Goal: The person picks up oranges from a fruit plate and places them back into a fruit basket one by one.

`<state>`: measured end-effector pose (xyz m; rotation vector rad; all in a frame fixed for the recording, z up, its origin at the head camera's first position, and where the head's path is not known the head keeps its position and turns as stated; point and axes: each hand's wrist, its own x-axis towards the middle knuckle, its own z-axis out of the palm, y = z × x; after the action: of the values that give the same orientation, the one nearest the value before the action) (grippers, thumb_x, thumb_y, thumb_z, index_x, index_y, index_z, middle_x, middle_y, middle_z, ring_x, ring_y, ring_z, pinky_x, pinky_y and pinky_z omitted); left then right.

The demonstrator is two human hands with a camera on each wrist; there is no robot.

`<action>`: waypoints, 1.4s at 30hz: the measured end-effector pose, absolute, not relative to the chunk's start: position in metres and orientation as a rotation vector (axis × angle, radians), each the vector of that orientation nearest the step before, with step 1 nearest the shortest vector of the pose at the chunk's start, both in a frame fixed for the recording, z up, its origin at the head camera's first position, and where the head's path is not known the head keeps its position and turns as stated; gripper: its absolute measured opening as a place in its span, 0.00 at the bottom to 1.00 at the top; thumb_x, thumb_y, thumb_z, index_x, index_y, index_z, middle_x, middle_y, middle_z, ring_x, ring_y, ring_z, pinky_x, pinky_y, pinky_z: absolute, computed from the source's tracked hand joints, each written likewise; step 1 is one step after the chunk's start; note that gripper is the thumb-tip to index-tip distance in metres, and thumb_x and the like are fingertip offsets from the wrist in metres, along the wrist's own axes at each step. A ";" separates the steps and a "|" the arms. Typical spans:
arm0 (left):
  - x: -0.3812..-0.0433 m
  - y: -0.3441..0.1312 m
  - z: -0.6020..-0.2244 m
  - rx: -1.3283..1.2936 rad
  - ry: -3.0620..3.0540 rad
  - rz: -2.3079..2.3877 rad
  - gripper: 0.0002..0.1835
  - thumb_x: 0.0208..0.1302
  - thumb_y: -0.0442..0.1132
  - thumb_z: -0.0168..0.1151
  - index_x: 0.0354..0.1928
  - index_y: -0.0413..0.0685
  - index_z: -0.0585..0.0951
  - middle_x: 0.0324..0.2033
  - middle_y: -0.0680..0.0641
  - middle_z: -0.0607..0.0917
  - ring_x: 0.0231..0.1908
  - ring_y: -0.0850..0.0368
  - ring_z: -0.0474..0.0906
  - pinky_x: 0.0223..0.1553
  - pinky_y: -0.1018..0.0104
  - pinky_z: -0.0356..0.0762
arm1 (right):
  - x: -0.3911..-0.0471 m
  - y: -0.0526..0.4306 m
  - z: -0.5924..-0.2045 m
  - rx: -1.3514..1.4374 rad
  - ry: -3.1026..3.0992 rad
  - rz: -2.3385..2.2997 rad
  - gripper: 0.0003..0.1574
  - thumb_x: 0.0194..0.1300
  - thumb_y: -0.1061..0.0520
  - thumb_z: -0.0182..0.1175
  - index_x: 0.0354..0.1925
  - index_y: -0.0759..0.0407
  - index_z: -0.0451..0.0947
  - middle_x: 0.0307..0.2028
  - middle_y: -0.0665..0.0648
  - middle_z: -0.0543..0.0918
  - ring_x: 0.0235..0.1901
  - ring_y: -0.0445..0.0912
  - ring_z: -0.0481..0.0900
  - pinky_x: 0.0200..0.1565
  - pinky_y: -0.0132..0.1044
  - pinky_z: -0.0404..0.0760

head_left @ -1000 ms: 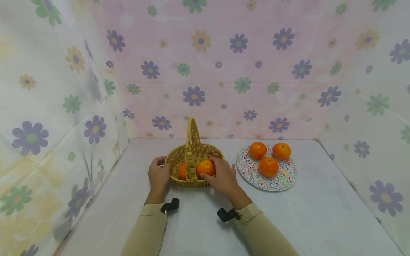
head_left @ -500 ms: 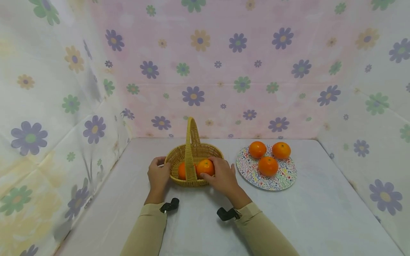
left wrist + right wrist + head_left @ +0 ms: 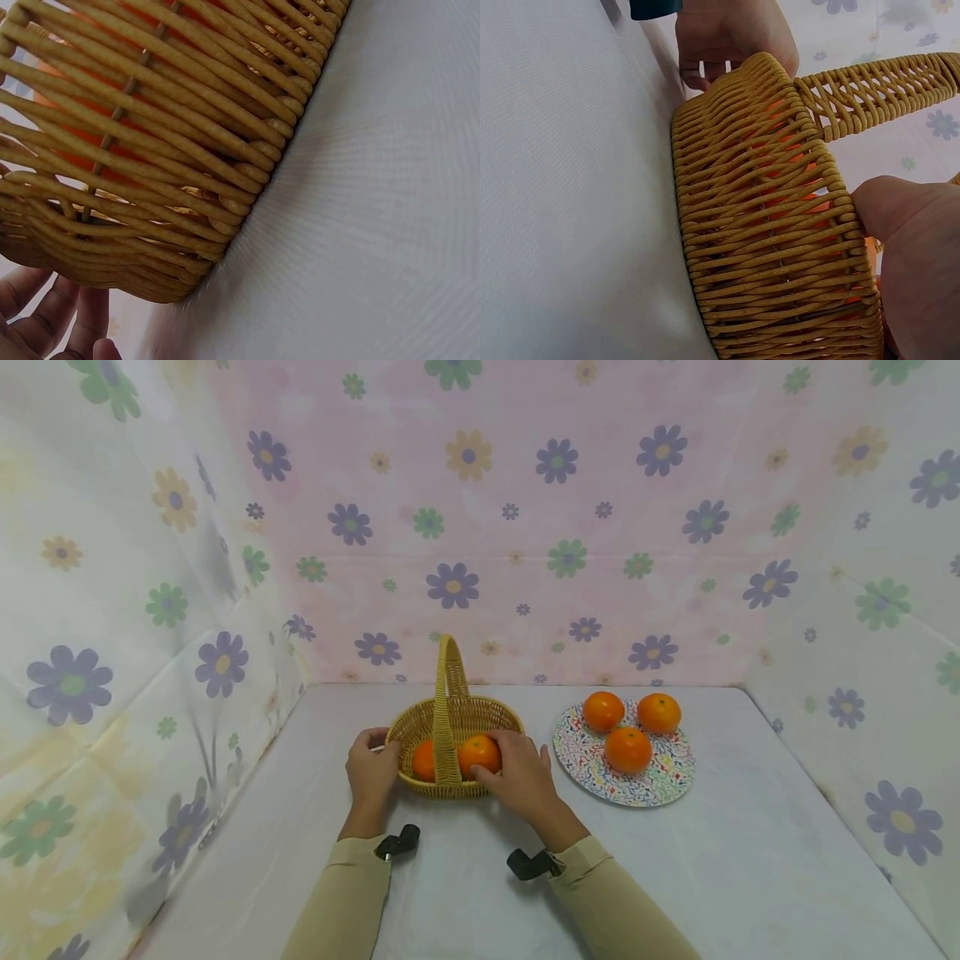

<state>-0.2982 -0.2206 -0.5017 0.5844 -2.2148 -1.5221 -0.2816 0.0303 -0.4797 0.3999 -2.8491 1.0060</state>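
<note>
Orange (image 3: 478, 754) pinched in right grip (image 3: 522, 777), inside wicker basket (image 3: 476, 716), left grip (image 3: 372, 773) holding basket's side

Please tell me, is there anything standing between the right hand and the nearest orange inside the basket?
Nothing visible: the right hand grips that orange. The basket handle rises on the orange's far side from the hand, partly hiding the second orange.

We can read 0 words, labels, brands, numbers or signs in the head view or either wrist view.
</note>
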 end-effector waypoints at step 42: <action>-0.300 -0.223 -0.503 0.581 -2.226 -1.497 0.19 0.65 0.42 0.59 0.57 0.46 0.81 0.53 0.43 0.84 0.50 0.44 0.81 0.54 0.49 0.82 | -0.311 0.157 -0.439 0.011 -2.602 1.227 0.36 0.66 0.43 0.69 0.66 0.55 0.73 0.68 0.62 0.73 0.66 0.61 0.71 0.67 0.62 0.73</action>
<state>-0.3003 -0.2228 -0.5033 0.5807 -2.2264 -1.4975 -0.3106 0.1566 -0.4389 0.0108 -2.6017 1.2267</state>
